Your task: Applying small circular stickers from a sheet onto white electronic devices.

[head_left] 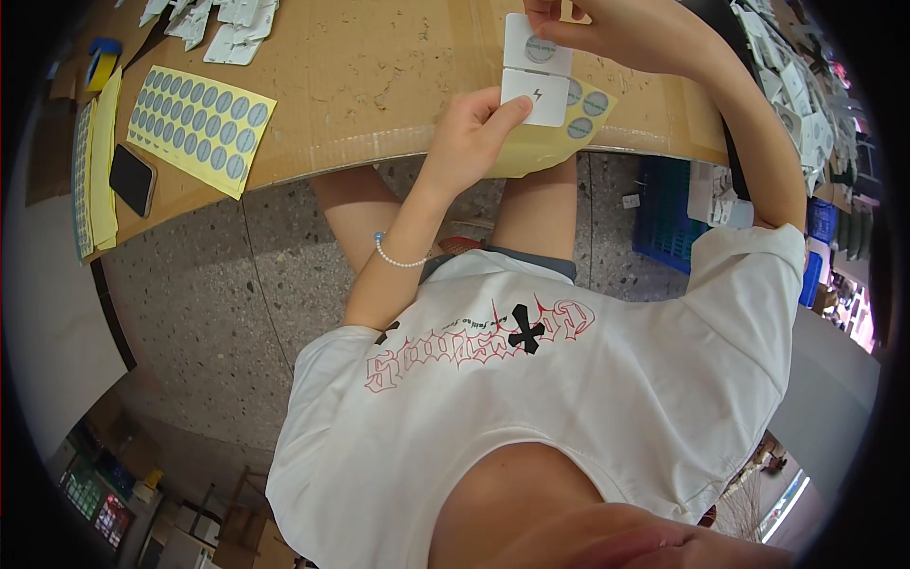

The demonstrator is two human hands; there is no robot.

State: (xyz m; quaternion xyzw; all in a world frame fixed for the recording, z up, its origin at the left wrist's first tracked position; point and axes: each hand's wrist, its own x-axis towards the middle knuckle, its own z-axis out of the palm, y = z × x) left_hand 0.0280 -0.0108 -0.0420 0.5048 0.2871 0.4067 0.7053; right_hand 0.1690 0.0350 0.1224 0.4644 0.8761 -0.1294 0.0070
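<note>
Two hands meet on one small white box (536,71), which I hold just above the near edge of the bench (379,76), towards the right of it. The box is a flat white pack with a round grey sticker already on its far half and a small dark mark on its near half. To do this well, I judge I should keep the box steady and level, line the round sticker up square over the flap seam, and press from the middle outward so no edge lifts.

My left hand (469,133) is partly closed: the thumb lies across the near face of the box and the fingers curl under it, and they also pinch a yellow backing sheet (559,133) that still carries a few round grey stickers just right of the box. My right hand (621,33) comes in from the far right, its fingers bent down onto the far edge of the box, gripping or pressing it; whether a sticker is under the fingertips I cannot tell.

Well to the left on the bench lies a full yellow sheet of round stickers (199,119), with a dark phone (133,178) just left of it and more yellow sheets (100,161) stacked at the left edge. White packs (213,24) are heaped at the far left, and more of them (787,85) lie along the right side.
</note>
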